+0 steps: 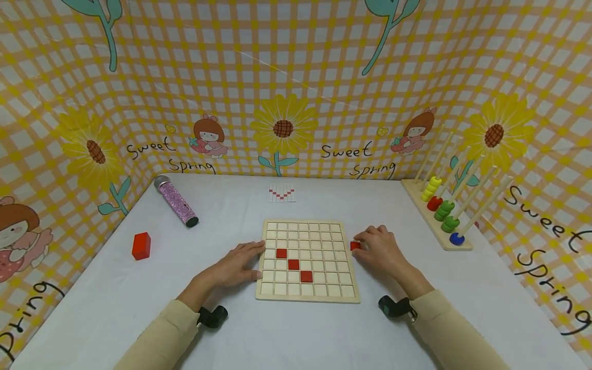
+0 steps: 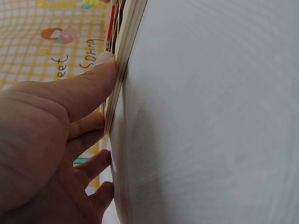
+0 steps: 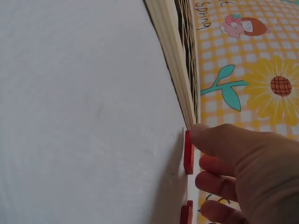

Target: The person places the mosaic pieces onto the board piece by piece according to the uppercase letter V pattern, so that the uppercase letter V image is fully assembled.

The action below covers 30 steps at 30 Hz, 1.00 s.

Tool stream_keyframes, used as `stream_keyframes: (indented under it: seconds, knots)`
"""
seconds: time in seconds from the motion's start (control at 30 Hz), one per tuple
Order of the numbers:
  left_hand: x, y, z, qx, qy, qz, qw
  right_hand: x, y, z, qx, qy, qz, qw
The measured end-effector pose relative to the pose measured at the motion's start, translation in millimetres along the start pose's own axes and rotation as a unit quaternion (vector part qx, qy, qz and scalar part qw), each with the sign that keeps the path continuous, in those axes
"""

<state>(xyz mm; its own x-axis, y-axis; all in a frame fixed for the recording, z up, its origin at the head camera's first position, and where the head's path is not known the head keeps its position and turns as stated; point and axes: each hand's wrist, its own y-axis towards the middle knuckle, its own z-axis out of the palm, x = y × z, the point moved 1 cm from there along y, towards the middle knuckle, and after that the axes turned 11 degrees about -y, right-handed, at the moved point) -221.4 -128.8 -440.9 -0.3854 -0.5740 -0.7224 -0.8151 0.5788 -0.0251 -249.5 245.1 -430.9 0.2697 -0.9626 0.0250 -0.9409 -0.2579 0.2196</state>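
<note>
A square wooden grid board (image 1: 326, 298) lies on the white table, with three red square tiles in its cells along a diagonal; the middle tile (image 1: 293, 264) sits just left of centre. My left hand (image 1: 233, 266) rests along the board's left edge, thumb and fingertips spread against the rim. Just off the board's right edge, my right hand (image 1: 381, 251) pinches a loose red tile (image 1: 355, 246) between thumb and fingers, low at the tabletop. The right wrist view shows another red tile (image 3: 187, 213) on the table near this hand; the hand hides it in the head view.
A small card (image 1: 282, 193) with a red V-shaped pattern lies behind the board. At the left are a glittery pink microphone (image 1: 178, 202) and a red block (image 1: 141, 246). A bead-and-peg counting rack (image 1: 437, 218) stands at the right. Patterned cloth (image 1: 287, 61) surrounds the table.
</note>
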Motion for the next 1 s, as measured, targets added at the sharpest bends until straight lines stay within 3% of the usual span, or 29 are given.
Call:
stream_keyframes:
  seconds: [1.0]
  knots:
    - [2.0, -0.2, 1.5, -0.001, -0.011, 0.0, 0.9999, -11.0, -1.9, 6.7, -0.009, 0.012, 0.005, 0.9999]
